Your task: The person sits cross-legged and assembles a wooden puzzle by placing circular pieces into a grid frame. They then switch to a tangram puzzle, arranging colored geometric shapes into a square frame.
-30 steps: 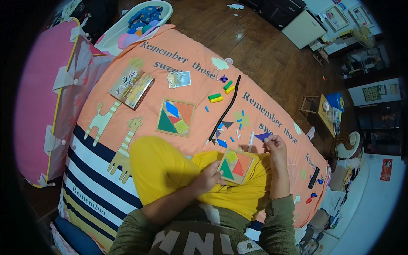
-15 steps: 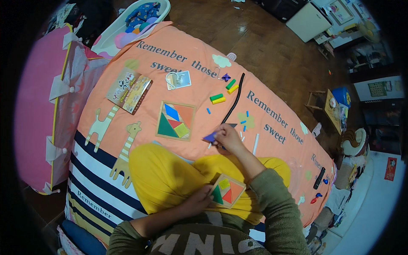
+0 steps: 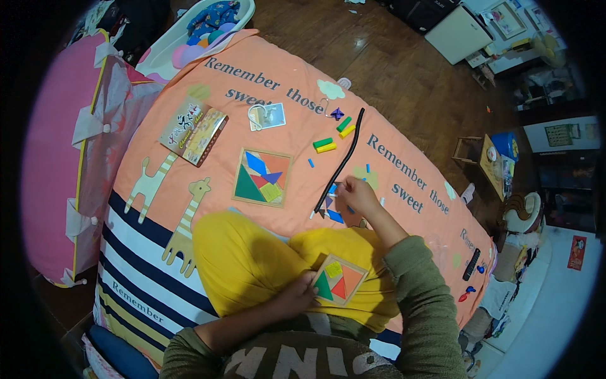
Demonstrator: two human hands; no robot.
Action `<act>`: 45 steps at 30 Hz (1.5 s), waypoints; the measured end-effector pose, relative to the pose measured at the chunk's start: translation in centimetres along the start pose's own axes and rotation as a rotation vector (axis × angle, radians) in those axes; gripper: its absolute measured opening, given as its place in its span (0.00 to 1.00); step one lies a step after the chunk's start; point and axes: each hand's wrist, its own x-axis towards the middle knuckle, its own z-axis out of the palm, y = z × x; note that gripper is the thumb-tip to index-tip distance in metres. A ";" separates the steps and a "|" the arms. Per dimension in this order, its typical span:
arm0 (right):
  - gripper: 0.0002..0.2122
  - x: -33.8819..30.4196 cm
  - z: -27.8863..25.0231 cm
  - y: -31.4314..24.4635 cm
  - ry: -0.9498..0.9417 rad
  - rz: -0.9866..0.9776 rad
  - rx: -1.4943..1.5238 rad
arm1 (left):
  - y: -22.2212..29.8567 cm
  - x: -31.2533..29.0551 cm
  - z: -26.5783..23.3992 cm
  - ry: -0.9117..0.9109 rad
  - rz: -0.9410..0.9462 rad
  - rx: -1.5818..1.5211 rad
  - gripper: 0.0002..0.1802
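My left hand (image 3: 298,295) grips the left edge of a small wooden tangram tray (image 3: 322,302) over my lap. Inside it lie a green triangle (image 3: 324,287), a yellow piece (image 3: 333,270) and orange-red triangles (image 3: 355,276). Past my knees, my right hand (image 3: 358,197) is closed at the fingertips above several loose tangram pieces. A light blue piece (image 3: 332,189) shows at the fingertips; whether they grip it is unclear. Under the hand lies a blue piece (image 3: 334,216). Left of it, a larger wooden tangram tray (image 3: 289,183) holds several coloured pieces.
A black cord-like strip (image 3: 348,156) runs past the right hand. Green rolls (image 3: 344,124) and yellow rolls (image 3: 326,148) lie beyond. A board game box (image 3: 192,132) and a picture card (image 3: 273,118) sit further left on the orange bedspread (image 3: 303,82). A black remote (image 3: 471,265) lies far right.
My right hand has moved right and away from me. The purple triangle it held has left its fingertips, and several loose pieces now show below the hand. My left hand keeps the small tray.
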 end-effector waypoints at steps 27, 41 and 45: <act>0.05 -13.8 -6.6 -6.3 -0.074 0.088 0.528 | -1.8 1.7 -0.6 0.003 0.228 -0.130 0.18; 0.11 -17.0 -5.0 -11.3 -0.036 0.088 -0.048 | -1.8 1.9 -0.6 0.011 0.208 -0.148 0.19; 0.07 -11.5 -4.6 -5.0 0.127 0.045 0.022 | -1.4 1.7 -0.4 0.023 0.187 -0.111 0.19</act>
